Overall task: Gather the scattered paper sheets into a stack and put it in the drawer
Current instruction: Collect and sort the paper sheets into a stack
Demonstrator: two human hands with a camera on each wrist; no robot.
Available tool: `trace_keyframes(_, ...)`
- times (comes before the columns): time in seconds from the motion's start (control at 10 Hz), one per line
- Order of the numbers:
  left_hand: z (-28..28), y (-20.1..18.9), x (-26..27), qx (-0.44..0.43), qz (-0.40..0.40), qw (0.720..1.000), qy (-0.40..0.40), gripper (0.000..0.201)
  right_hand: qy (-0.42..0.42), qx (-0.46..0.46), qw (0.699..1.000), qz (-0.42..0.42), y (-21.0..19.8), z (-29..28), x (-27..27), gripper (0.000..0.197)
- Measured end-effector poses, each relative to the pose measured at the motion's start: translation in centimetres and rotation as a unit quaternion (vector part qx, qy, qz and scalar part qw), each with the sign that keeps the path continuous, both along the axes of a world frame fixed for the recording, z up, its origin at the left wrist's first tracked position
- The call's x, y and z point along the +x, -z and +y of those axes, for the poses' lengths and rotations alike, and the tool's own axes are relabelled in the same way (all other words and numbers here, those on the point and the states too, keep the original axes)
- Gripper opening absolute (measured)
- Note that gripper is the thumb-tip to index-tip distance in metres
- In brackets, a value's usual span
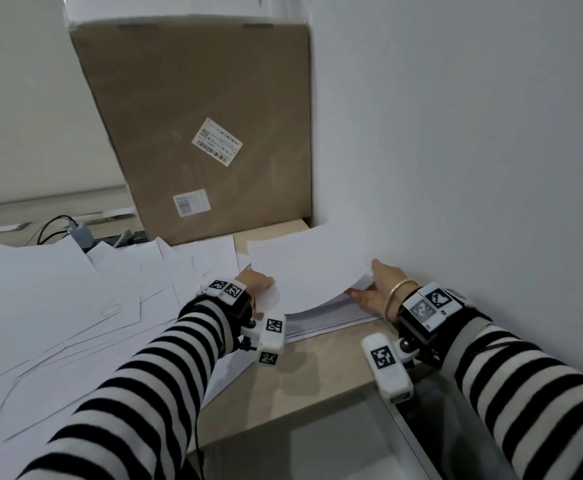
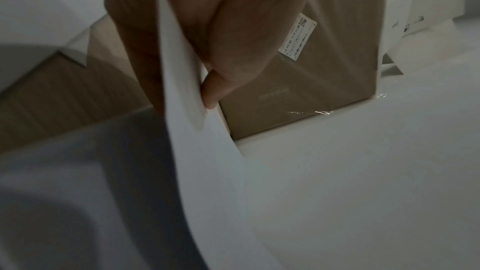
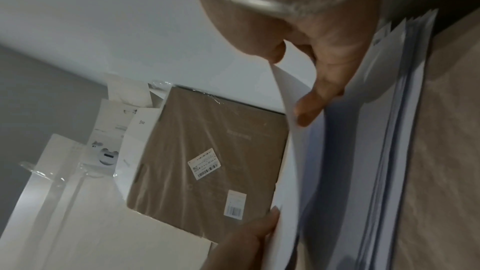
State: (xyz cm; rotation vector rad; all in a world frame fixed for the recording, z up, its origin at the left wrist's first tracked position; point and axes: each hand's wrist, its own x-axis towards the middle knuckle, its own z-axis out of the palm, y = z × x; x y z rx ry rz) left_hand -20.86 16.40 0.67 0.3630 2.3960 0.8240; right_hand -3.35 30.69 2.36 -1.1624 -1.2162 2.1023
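Your left hand (image 1: 257, 282) and right hand (image 1: 374, 289) both pinch one curved sheet (image 1: 303, 268) above the stack (image 1: 331, 315) on the bench (image 1: 317, 368).

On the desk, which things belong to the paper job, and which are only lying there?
Part of the job:
- the curved sheet held by the left hand and right hand
- the stack under it
- the scattered sheets

Only lying there:
- the cardboard box against the wall
- the cable behind the papers
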Motion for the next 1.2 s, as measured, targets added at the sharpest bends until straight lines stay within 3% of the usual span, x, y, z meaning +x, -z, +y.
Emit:
trace_keyframes(0.1, 1.0, 1.5, -1.3, 0.114, -0.033, 0.993, -0.023, 0.029, -0.031, -0.002, 0.999, -0.025, -1.7, -1.0, 1.4, 0.028)
trace_keyframes(0.2, 1.8, 2.0, -1.6, 0.151, -0.067, 0.986, -0.024, 0.044, -0.091, 0.097, 0.983, -0.123, -2.9, -1.3, 2.0, 0.043)
trace_keyframes(0.3, 0.4, -0.2, 0.2, 0.160, -0.039, 0.986, -0.025, 0.053, -0.105, 0.203, 0.950, -0.213, -3.6, -1.7, 1.8, 0.044)
trace_keyframes(0.4, -2.5, -1.4, 0.6, 0.147, -0.001, 0.988, -0.037, 0.046, -0.114, 0.274, 0.931, -0.211, -3.7, -3.1, 1.0, 0.040)
trace_keyframes(0.5, -7.2, -2.2, 0.7, 0.144, 0.031, 0.988, -0.054, 0.017, -0.178, 0.250, 0.938, -0.163, -2.2, -5.7, -0.7, 0.043)
trace_keyframes(0.6, -12.6, -2.6, 0.5, 0.082, 0.074, 0.993, -0.038, 0.012, -0.261, 0.225, 0.927, -0.148, -0.7, -9.3, -3.1, 0.044)
trace_keyframes(0.7, -17.8, -2.8, 0.5, -0.006, 0.116, 0.993, -0.035, 0.034, -0.316, 0.270, 0.895, -0.159, -0.2, -12.3, -5.0, 0.043)
trace_keyframes(0.8, -22.8, -2.2, 0.4, -0.085, 0.131, 0.986, -0.060, 0.037, -0.360, 0.307, 0.864, -0.172, -0.1, -14.4, -6.0, 0.044)
trace_keyframes(0.9, -26.0, -1.4, 0.7, -0.144, 0.139, 0.977, -0.077, 0.056, -0.389, 0.347, 0.830, -0.198, -0.5, -15.9, -6.6, 0.046)
trace_keyframes(1.0, -27.5, -0.4, 1.4, -0.203, 0.144, 0.966, -0.075, 0.062, -0.438, 0.387, 0.774, -0.243, -0.9, -17.4, -7.2, 0.051)
trace_keyframes(1.2, -26.0, 0.2, 1.8, -0.153, 0.116, 0.981, -0.036, 0.062, -0.479, 0.449, 0.701, -0.278, -0.4, -18.1, -8.0, 0.060)
